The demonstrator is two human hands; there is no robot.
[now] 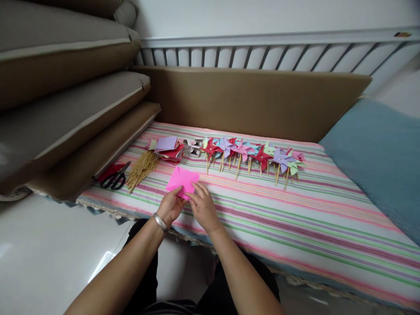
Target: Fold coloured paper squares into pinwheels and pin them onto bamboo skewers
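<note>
A bright pink square of paper (182,177) with diagonal lines running in from its corners is held low over the striped cloth. My left hand (172,206) grips its near-left edge, thumb on top and fingers underneath. At the near-right edge, my right hand (203,206) has its fingertips closed on the same sheet. Just beyond the paper lies a stack of lilac and red paper squares (170,148). To the left of the pink sheet is a bundle of thin wooden sticks (142,170). Several finished paper pinwheels on sticks (243,149) lie in a row to the right.
Black-handled scissors (114,178) lie at the left beside a red piece (110,171). Small shiny objects (195,148) sit by the paper stack. Large cushions (75,113) are piled at left, and a brown panel (249,103) stands behind the striped cloth (295,223).
</note>
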